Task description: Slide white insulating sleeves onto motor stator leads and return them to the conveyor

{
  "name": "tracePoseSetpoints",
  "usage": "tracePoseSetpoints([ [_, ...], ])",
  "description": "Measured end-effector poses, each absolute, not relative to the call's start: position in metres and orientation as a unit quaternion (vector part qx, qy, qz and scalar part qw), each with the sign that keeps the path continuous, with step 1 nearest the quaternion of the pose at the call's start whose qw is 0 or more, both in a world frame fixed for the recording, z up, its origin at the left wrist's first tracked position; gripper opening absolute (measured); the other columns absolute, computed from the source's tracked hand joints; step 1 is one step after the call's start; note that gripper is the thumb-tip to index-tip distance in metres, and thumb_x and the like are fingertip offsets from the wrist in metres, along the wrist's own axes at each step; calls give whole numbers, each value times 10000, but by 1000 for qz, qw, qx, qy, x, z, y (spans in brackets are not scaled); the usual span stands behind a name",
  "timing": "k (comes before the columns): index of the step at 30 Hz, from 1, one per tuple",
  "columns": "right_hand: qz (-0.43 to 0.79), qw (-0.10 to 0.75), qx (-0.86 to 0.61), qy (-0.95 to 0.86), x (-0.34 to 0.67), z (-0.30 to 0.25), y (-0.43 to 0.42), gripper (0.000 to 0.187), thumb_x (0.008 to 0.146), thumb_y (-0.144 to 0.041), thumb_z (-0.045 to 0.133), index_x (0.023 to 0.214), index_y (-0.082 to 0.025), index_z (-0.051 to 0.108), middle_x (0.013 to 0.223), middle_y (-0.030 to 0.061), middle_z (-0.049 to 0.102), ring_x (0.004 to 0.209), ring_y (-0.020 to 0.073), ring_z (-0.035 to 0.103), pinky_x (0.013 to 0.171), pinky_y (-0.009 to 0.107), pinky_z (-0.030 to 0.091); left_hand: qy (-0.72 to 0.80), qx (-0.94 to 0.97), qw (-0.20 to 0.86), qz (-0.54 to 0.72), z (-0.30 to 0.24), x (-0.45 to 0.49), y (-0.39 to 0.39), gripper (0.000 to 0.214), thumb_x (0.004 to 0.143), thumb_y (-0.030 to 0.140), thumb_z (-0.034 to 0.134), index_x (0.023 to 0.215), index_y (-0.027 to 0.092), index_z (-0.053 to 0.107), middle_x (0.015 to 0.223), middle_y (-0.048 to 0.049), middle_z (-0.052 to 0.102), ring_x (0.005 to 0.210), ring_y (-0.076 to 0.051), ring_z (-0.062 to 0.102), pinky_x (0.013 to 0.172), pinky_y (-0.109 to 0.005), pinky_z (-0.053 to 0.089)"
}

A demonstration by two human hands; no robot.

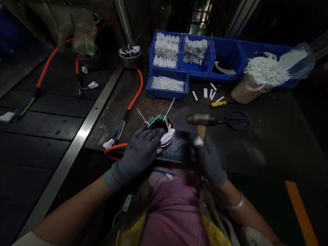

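The left hand (138,153), in a grey work glove, lies open on a round coil (167,133), fingers spread over its near side. This flat press looks meant to pin the coil against the desk (259,154) so that it cannot slide or turn. Thin white sticks (169,109) poke up and outward from the coil's rim, and their fanned angle suggests they are only loosely seated in it.

The right hand (208,160), gloved the same way, is closed around the wooden handle of a small hammer (202,120), just to the right of the coil. It grips the handle low and upright, with the dark head on top, which seems to keep the hammer ready close to the work.

An orange cable (136,90) runs along the coil's left side and ends in thin blue and yellow wires with a white plug (108,144). It lies out to that side, probably to stay clear of the hands.

Beyond the coil sits a blue tray of white sticks (167,95), backed by a row of blue bins (195,71), so spare pieces lie within easy reach. To the coil's upper right are short white tubes (208,93), a yellow-handled tool (218,103) and blue-handled scissors (235,120). Further right, a sack of white sticks (246,93) leans against the bins.
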State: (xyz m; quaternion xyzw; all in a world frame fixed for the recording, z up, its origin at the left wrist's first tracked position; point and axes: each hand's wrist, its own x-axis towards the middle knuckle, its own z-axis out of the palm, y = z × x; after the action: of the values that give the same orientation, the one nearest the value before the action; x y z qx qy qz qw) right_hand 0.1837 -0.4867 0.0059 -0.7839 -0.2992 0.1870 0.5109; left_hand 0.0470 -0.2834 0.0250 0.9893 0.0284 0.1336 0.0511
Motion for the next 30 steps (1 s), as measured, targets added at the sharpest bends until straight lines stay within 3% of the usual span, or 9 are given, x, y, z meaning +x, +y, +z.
tracePoseSetpoints([
  [3, 203, 497, -778, -326, 201, 3, -476, 473, 1103, -563, 363, 1208, -191, 634, 859, 59, 709, 702, 217, 661, 612, 317, 541, 33, 988, 48, 140, 25, 47, -283, 528, 930, 198, 704, 1440, 114, 595, 1203, -165, 755, 1127, -317, 703, 1137, -535, 482],
  [6, 139, 359, -805, -451, 222, 4, -478, 404, 1081, -466, 486, 1329, -186, 637, 1171, 138, 742, 1023, 278, 704, 829, 363, 553, 23, 989, 36, 139, 24, 46, -282, 535, 941, 208, 695, 1450, 96, 576, 1219, -179, 750, 1125, -320, 705, 1133, -532, 480],
  [9, 67, 161, -884, -433, 248, 10, -492, 290, 1043, -329, 593, 1253, -156, 694, 1130, 169, 748, 963, 286, 714, 785, 337, 516, 10, 987, 41, 158, 24, 45, -282, 540, 961, 247, 669, 1470, 121, 542, 1249, -177, 742, 1125, -329, 706, 1115, -530, 480],
  [11, 65, 97, -895, -430, 272, 14, -503, 250, 1010, -302, 661, 1204, -161, 731, 1091, 157, 747, 926, 277, 714, 755, 324, 502, 3, 982, 47, 184, 22, 45, -279, 540, 986, 268, 621, 1499, 142, 505, 1232, -170, 744, 1087, -332, 711, 1056, -520, 504],
  [14, 0, 212, -875, -435, 325, 22, -516, 233, 1009, -306, 672, 1198, -191, 744, 1140, 112, 738, 1012, 253, 703, 833, 325, 521, -18, 978, 16, 206, 19, 49, -271, 468, 1015, 208, 512, 1479, 150, 527, 1044, -140, 763, 937, -322, 709, 923, -494, 525],
  [19, -321, 455, -811, -181, 451, 44, -518, 199, 950, -205, 612, 1123, -162, 701, 1097, 112, 723, 1048, 264, 677, 987, 439, 547, -35, 977, -24, 209, 18, 52, -265, 422, 1000, 167, 452, 1387, 140, 617, 1019, -122, 768, 913, -307, 704, 908, -480, 501],
  [23, -334, 448, -825, -89, 520, 74, -507, 362, 879, -167, 681, 1237, -114, 692, 1245, 168, 685, 1162, 304, 648, 1069, 477, 514, -35, 974, -24, 222, 14, 50, -262, 495, 973, 154, 439, 1440, 161, 601, 1016, -97, 778, 907, -304, 706, 863, -452, 495],
  [25, -299, 420, -848, -120, 530, 87, -503, 302, 876, -171, 694, 1172, -141, 742, 1220, 154, 710, 1133, 306, 665, 1053, 458, 523, -30, 972, -27, 231, 7, 48, -258, 526, 948, 144, 438, 1442, 187, 614, 1069, -104, 782, 941, -319, 714, 864, -458, 500],
  [30, -297, 399, -852, -166, 523, 93, -502, 286, 995, -188, 542, 1181, -140, 754, 1204, 136, 742, 1128, 248, 683, 1030, 357, 528, -17, 975, -20, 222, -14, 44, -247, 599, 896, 165, 470, 1460, 290, 630, 1167, -86, 782, 994, -325, 731, 927, -479, 531],
])
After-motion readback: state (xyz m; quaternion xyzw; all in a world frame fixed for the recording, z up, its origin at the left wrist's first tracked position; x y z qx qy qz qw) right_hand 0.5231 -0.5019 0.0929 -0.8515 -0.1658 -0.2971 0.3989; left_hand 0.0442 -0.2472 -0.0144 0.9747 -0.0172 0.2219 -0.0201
